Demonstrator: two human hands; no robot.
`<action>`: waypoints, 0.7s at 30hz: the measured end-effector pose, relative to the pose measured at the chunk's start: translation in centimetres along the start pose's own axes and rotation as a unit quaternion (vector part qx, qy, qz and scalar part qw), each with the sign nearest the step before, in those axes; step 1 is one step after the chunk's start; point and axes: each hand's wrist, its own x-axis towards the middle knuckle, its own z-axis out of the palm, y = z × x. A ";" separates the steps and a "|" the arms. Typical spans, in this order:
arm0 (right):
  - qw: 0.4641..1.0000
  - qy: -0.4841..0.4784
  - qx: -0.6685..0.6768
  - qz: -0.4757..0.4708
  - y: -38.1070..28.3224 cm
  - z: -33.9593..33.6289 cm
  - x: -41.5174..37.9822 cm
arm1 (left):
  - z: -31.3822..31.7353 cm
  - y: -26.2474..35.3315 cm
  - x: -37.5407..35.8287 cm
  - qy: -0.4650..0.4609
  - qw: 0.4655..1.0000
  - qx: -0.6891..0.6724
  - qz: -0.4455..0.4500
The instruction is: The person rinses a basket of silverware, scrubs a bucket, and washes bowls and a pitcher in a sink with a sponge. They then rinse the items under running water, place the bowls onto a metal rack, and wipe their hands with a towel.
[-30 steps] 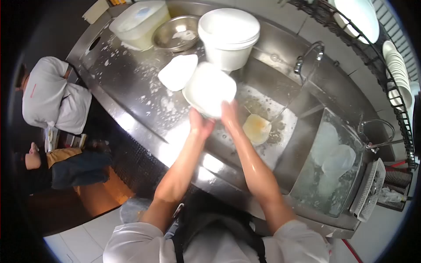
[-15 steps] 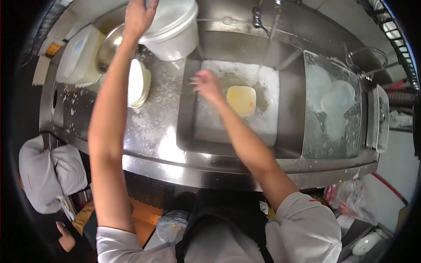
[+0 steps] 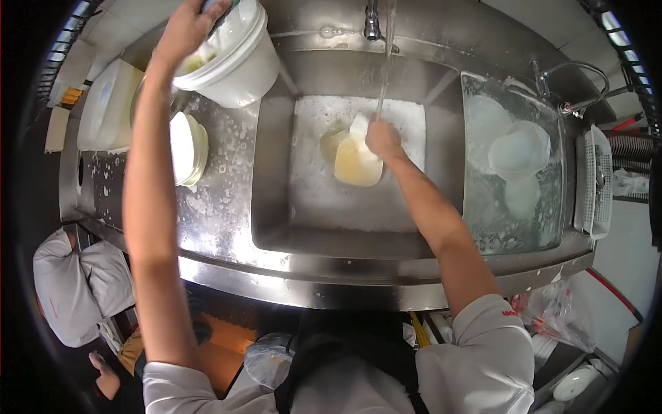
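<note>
Two-handed, wide apart: grips the yellowish container with the right hand, nearer the sink's back wall, with more room toward the front. Holds a dark item (partly cut off) in the left hand at the white bucket. Points yellowish face upward; can't tell long axis.

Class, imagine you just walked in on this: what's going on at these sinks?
A person stands over a metal sink where water runs from the tap. Their right hand is at the edge of a yellowish dish in it. Their left hand is over the white bucket; its grip is unclear. White containers sit on the counter, and more pale dishes lie in the water-filled basin to the right.
</note>
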 end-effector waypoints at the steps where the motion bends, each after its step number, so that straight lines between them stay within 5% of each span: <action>1: 0.999 0.034 0.033 0.024 -0.6 -1.2 0.7 | 0.7 2.2 -1.7 0.090 0.994 -0.067 -0.001; 3: 0.962 -0.024 0.262 0.067 1.0 -1.3 2.0 | 5.5 6.9 -6.3 0.098 0.975 -0.192 -0.048; 4: 0.897 -0.068 0.429 0.079 1.3 -2.0 0.8 | 8.9 7.8 -8.2 0.047 0.967 -0.243 0.061; 5: 0.802 -0.113 0.581 0.087 1.5 -2.7 0.0 | 13.2 9.1 -9.7 0.031 0.984 -0.171 0.043; 7: 0.844 -0.078 0.520 0.110 0.9 -2.5 -0.9 | 23.4 7.6 -11.6 -0.060 0.992 -0.094 0.064; 9: 0.882 -0.089 0.455 0.083 -1.3 -6.2 -5.7 | 30.3 6.9 -14.1 -0.042 0.985 0.160 0.047; 11: 0.987 0.006 0.096 -0.131 2.6 1.6 -4.5 | 34.4 7.6 -14.7 -0.081 0.995 0.035 -0.041; 12: 0.983 0.022 0.136 -0.120 3.4 2.1 -4.6 | 36.0 7.6 -14.6 -0.099 0.992 -0.024 -0.081; 13: 0.978 0.039 0.176 -0.109 4.1 2.5 -4.8 | 37.2 6.8 -15.1 -0.123 0.992 0.012 0.039; 14: 0.902 0.012 0.431 0.027 3.7 0.2 -7.2 | 36.6 6.2 -15.1 -0.235 0.968 0.086 0.013; 15: 0.744 -0.015 0.648 0.164 3.6 -1.2 -8.9 | 35.9 6.0 -14.8 -0.345 0.925 0.157 -0.013; 16: 0.803 -0.009 0.582 0.128 3.9 -1.1 -9.2 | 34.3 6.9 -13.6 -0.357 0.915 0.175 -0.067; 18: 0.899 0.007 0.437 0.041 3.9 -1.2 -8.0 | 33.7 10.3 -15.0 -0.256 0.946 0.181 0.079; 20: 0.954 -0.094 0.278 -0.059 5.6 -2.6 -6.9 | 35.9 8.0 -15.7 -0.134 0.927 0.291 0.196; 21: 0.964 -0.134 0.207 -0.097 6.6 -3.6 -6.1 | 33.3 8.2 -15.0 -0.136 0.929 0.315 0.137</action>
